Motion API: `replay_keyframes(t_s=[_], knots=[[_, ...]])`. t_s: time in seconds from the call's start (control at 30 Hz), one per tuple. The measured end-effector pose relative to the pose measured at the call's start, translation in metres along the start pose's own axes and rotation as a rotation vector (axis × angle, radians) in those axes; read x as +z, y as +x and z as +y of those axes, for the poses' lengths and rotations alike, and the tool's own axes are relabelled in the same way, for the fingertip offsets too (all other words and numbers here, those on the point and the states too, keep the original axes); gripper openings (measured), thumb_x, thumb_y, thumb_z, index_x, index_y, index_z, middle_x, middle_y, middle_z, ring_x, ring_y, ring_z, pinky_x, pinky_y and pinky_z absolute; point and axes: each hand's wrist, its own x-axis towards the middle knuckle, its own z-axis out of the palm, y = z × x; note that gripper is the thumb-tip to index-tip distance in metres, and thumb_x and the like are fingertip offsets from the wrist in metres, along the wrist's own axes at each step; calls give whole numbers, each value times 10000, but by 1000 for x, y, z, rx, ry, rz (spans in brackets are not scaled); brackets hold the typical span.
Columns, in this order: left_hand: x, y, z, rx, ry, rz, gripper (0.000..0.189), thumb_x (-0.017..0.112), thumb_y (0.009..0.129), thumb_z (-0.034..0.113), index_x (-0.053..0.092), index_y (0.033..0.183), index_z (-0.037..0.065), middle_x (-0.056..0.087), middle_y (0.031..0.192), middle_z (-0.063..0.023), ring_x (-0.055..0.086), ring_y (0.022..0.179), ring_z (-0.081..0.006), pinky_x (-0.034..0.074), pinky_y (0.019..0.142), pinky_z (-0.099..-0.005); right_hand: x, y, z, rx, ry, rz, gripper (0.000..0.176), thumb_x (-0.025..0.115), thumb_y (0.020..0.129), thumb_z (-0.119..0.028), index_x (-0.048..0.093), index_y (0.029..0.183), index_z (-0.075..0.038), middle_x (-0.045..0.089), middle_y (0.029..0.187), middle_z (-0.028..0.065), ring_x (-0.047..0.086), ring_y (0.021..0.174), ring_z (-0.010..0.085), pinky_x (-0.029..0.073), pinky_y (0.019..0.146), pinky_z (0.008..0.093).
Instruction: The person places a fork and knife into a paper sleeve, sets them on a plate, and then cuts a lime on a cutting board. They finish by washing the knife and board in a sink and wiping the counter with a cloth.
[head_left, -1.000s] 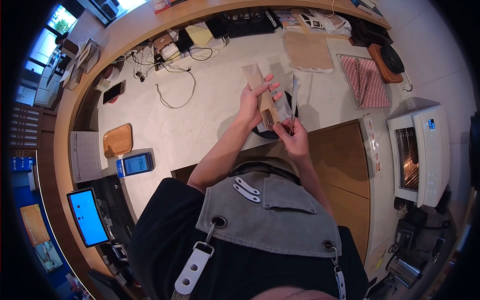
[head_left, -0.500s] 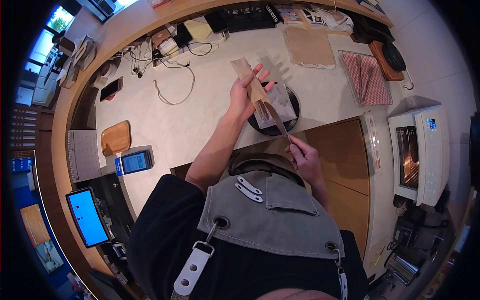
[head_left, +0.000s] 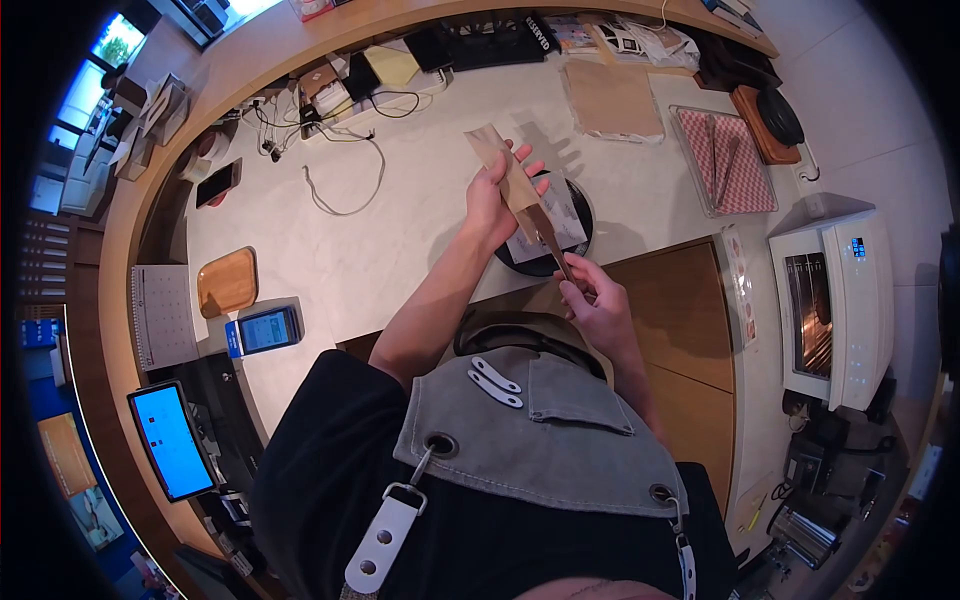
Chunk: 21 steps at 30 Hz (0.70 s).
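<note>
My left hand (head_left: 492, 200) is wrapped round a narrow brown paper sleeve (head_left: 520, 192), which slants down to the right. A metal knife (head_left: 552, 243) reaches into the lower mouth of the sleeve, its other end pinched in my right hand (head_left: 597, 303). Other cutlery seems to be inside the sleeve, but its shape is hard to make out. Beneath the hands is a round black tray (head_left: 589, 226) with a printed paper sheet (head_left: 568, 222) on it, partly hidden by the sleeve and my left hand.
On the counter (head_left: 400, 220) lie a wooden tray (head_left: 228, 283), a card terminal (head_left: 268, 330), a phone (head_left: 218, 184) and a looped cable (head_left: 345, 212). Brown paper sheets (head_left: 612, 100) and a checked-paper tray with tongs (head_left: 722, 165) are behind right. An oven (head_left: 835, 310) stands at the right.
My right hand has moved up and slightly left, and the knife now sits further inside the sleeve, lined up with it. My left hand still holds the sleeve.
</note>
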Motion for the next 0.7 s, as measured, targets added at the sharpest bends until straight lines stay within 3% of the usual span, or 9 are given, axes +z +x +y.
replay_keyframes(t_s=[0.23,0.37,0.53,0.63,0.7], knots=[[1,0,2,-11,-29,-25,441,384,1097,324,356,1490,125,469,1464,-87,557,1224,-283,483,1016,-510,0,2,-2,-97,-113,45,387,654,938,-73,595,1307,23,716,1015,59,623,752,75,514,679,248],[-2,4,9,-14,-137,-73,453,377,1094,397,398,1460,130,534,1395,-69,580,1193,-278,478,1011,-502,-8,-3,-2,-47,-116,18,347,640,955,-93,625,1282,23,711,950,46,607,719,70,506,649,239],[-9,7,11,-48,-243,-216,589,279,1068,563,434,1438,131,585,1323,-61,598,1161,-276,475,991,-502,-9,-10,-25,78,-71,14,339,616,984,-141,644,1281,21,704,934,41,576,659,63,487,602,231],[-3,4,12,-54,-234,-208,660,215,1054,614,437,1445,131,589,1315,-60,599,1154,-277,477,982,-506,-6,-4,-11,-83,-177,54,346,616,984,-148,649,1284,21,711,927,50,575,661,62,487,601,235],[-2,4,11,-56,-223,-190,682,193,1049,626,437,1450,132,590,1312,-59,600,1148,-277,479,977,-507,-5,-2,-10,-78,-177,42,351,615,985,-152,647,1288,23,716,924,52,574,665,61,487,607,233]])
